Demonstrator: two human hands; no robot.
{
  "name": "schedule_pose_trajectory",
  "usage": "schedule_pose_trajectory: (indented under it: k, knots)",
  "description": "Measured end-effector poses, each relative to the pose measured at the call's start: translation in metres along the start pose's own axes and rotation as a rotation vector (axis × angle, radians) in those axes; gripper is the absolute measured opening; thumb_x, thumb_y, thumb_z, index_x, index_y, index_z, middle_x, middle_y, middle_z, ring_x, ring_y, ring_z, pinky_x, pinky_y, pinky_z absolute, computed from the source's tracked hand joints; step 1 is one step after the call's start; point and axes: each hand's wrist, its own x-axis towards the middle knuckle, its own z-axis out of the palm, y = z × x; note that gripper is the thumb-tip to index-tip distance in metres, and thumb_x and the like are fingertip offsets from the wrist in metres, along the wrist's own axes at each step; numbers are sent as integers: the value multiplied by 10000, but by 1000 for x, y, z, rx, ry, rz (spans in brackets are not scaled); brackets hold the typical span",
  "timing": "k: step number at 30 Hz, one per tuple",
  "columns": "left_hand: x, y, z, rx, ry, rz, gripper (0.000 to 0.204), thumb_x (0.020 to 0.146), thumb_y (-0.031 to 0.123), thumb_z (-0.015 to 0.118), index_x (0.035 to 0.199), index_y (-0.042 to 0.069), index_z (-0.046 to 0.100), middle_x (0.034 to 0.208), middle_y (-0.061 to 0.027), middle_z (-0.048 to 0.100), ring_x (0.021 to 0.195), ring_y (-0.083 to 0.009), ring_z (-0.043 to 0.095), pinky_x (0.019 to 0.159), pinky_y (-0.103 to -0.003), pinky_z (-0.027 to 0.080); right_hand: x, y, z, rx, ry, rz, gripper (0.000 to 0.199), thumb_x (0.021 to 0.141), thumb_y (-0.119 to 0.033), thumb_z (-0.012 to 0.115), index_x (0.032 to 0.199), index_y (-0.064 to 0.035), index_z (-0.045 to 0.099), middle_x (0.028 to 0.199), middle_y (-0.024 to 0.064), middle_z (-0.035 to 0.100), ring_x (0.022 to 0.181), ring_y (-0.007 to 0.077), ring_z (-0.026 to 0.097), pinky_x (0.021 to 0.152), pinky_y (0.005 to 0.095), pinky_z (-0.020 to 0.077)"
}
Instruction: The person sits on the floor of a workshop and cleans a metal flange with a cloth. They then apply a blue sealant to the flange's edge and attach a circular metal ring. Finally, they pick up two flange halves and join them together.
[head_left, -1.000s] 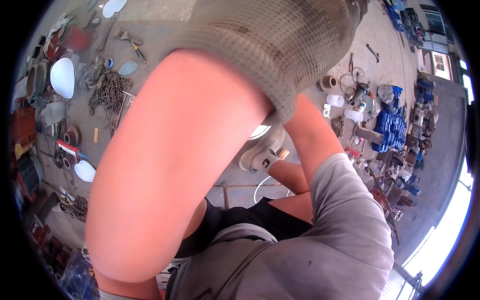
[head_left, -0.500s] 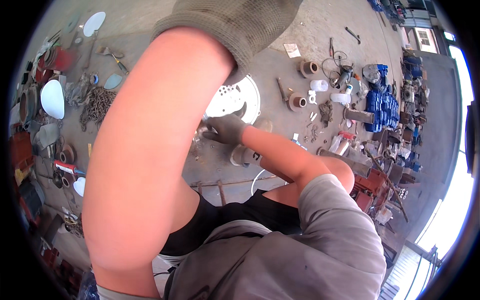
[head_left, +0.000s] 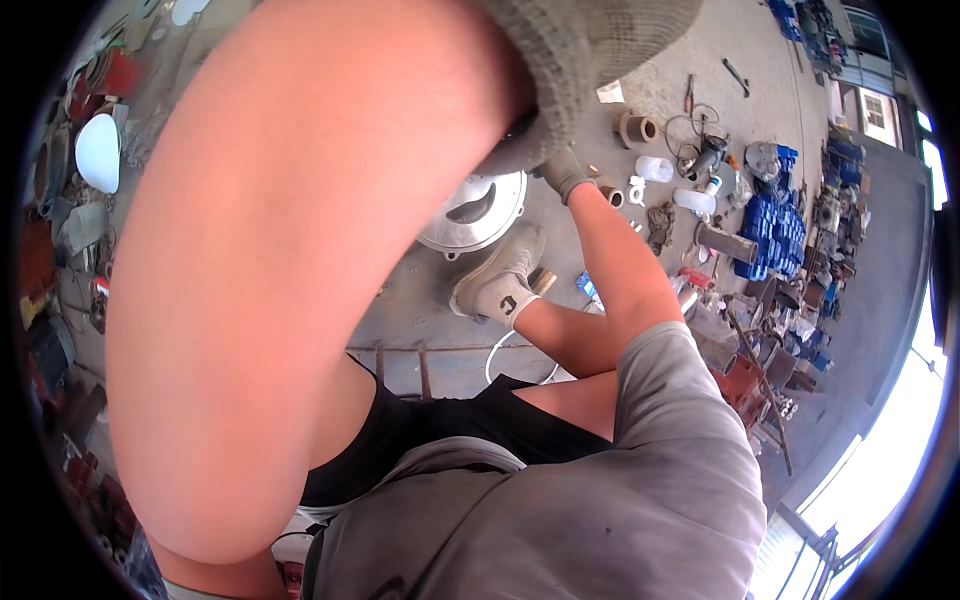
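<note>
My left forearm fills the middle of the view. My left hand wears a grey knit glove and is raised close to the camera at the top, with its fingers hidden. My right hand, also gloved, reaches down to the concrete floor at the right edge of a round silver metal cover. A small brown cylinder lies just beside that hand. I cannot make out whether either hand holds anything. My shoe stands on the floor below the cover.
Scattered parts lie to the right: a brown ring, white plastic bottles, a grey pipe, blue crates and a tangle of wire. White discs and scrap metal lie at the left. A rusty bar frame lies near my knee.
My right hand has moved from the front of the round cover to its right edge. My left arm has swung closer and covers more of the view.
</note>
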Motion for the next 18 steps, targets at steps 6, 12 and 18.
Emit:
schedule_pose_trajectory:
  k: [6,12,18]
  knots:
    - [-3,-2,3,28,-4,11,582,1142,440,424,1021,-51,711,888,-277,743,903,-451,735,877,-496,585,10,-49,-3,-130,-100,-3,647,1115,-617,378,1300,-66,663,1088,144,801,762,251,777,850,402,585]
    - [-4,0,7,63,-4,10,580,1145,432,413,1033,-53,711,897,-279,743,911,-451,734,887,-498,582,-14,-64,2,-295,-77,-56,513,1123,-505,442,1260,-69,674,1082,230,774,923,363,770,912,473,559]
    - [-1,5,10,95,13,26,579,1148,424,402,1045,-54,712,907,-281,743,919,-451,733,896,-499,580,-79,7,38,-120,36,63,440,1117,-482,480,1235,-105,673,1123,288,741,1082,509,690,943,566,534]
